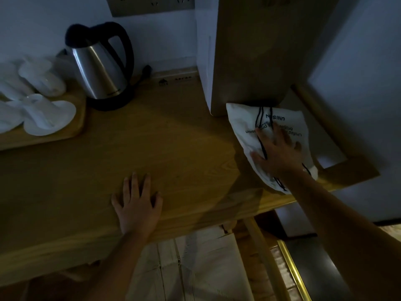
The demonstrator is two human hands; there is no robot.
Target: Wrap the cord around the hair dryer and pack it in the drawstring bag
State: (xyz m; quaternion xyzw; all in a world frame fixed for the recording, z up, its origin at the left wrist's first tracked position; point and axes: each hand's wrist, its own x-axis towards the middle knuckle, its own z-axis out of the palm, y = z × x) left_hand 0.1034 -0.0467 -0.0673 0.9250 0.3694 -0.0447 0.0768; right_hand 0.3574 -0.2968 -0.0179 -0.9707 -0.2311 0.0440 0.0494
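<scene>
A white drawstring bag (245, 123) with dark printed lettering and black cords lies at the right end of the wooden counter (152, 148), its top edge tucked under a tall wooden panel. It looks filled, and no hair dryer shows outside it. My right hand (280, 152) lies flat on the bag with fingers spread, pressing it. My left hand (137, 205) rests palm down on the bare counter near its front edge, fingers straight, holding nothing.
A steel kettle with black handle (97, 68) stands on its base at the back left. White slippers (43, 115) lie on a wooden tray (78, 124) at far left. A tall wooden panel (256, 51) rises at the right. A wall socket plate (152, 5) sits above.
</scene>
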